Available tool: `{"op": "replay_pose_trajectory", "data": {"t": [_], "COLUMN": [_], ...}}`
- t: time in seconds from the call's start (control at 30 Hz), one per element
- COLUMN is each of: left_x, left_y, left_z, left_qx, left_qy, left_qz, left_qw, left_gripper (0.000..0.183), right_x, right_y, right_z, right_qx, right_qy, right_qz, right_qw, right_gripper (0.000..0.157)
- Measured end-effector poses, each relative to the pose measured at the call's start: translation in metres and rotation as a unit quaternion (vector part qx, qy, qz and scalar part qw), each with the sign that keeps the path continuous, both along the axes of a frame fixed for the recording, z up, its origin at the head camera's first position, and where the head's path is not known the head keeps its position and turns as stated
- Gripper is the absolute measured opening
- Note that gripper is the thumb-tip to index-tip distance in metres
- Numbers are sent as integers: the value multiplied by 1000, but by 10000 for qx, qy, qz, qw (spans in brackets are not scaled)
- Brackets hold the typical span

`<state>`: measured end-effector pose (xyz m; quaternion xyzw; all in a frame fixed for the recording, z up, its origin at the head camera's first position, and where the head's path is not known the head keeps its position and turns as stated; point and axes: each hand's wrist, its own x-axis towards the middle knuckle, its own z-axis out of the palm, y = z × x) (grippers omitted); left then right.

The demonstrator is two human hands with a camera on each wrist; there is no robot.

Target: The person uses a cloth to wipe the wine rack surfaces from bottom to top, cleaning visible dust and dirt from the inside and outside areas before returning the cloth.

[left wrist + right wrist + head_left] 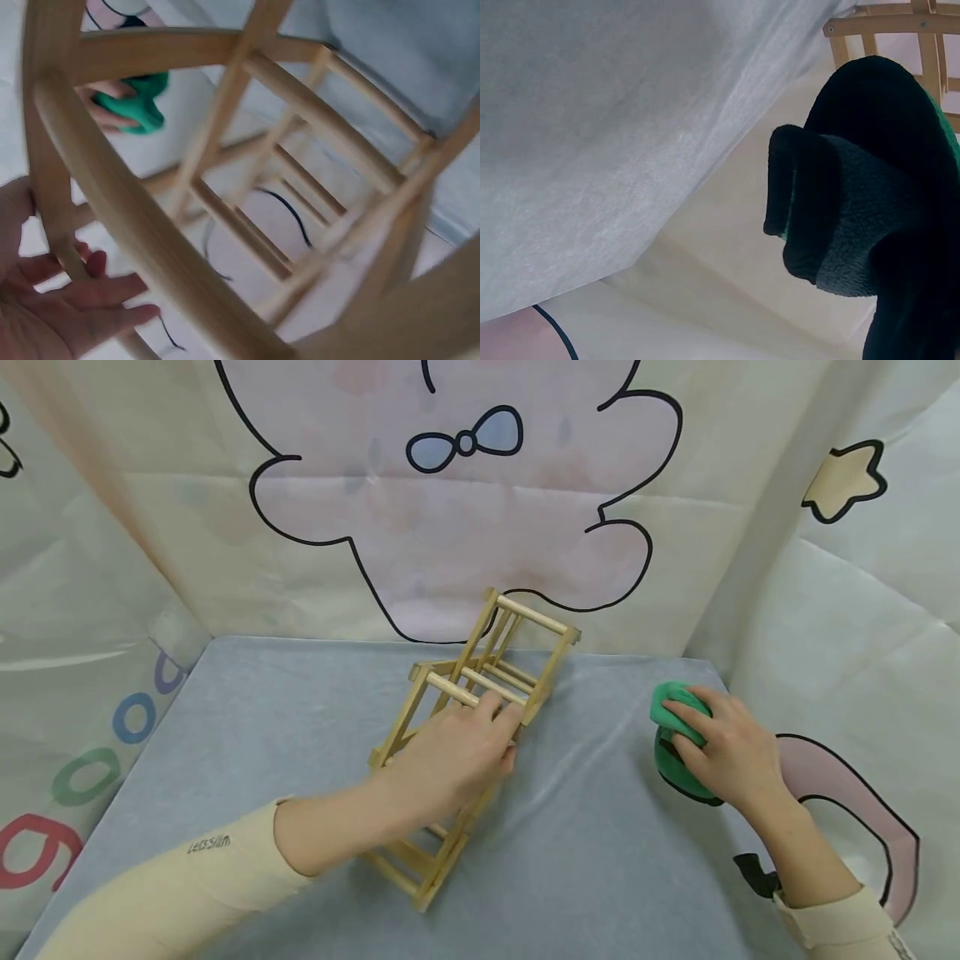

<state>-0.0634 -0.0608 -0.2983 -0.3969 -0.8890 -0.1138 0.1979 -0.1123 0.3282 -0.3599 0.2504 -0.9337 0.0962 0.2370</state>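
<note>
A light wooden rack (450, 687) with several rungs stands slanted across the middle of the table in the head view. My left hand (461, 747) grips one of its bars near the middle. In the left wrist view the fingers of that hand (75, 307) curl by a side bar, behind a thick rung (142, 206). To the right, my right hand (731, 747) holds a folded green cloth (667, 714), bunched under the fingers and apart from the rack. The cloth (855, 210) looks dark in the right wrist view, where the hand itself is hard to make out.
A grey-blue cloth covers the table (600, 860). Behind it hangs a printed curtain (720, 485), close to the rack's far end. Similar sheets enclose the left side (90, 635) and right side (885, 610). A small black strap (756, 875) shows by the right wrist.
</note>
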Motion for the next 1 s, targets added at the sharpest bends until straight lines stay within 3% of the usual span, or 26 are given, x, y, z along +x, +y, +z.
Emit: {"op": "replay_pose_trajectory", "data": {"t": [0.1,0.17,0.23,0.33,0.43,0.57,0.83,1.0], "left_x": [-13,-23,-32,-43,-50,-55,-56,-63], "left_y": [-13,-23,-34,-51,-64,-70,-74,-86], "left_z": [2,4,7,13,17,18,5,-3], "left_qx": [-38,-74,87,372,414,391,1230,1671], "left_qy": [-116,-386,-940,-1887,-2353,-2395,-2351,-2176], "left_qz": [-295,-465,-576,-522,-395,-355,-15,-273], "left_qw": [9995,9981,9939,9799,9702,9695,9642,9612], "left_gripper": [21,17,14,15,24,29,21,23], "right_x": [0,0,0,0,0,0,-1,-2], "right_y": [0,0,0,0,0,0,2,4], "right_z": [1,1,2,2,2,2,0,-2], "right_qx": [12,10,4,-3,12,10,-45,-59], "right_qy": [-9,28,77,120,90,56,56,85], "right_qz": [-38,-14,-4,16,-19,-73,-81,-58], "right_qw": [10000,10000,10000,9999,10000,10000,9999,9999], "right_gripper": [42,41,41,40,41,41,40,40]}}
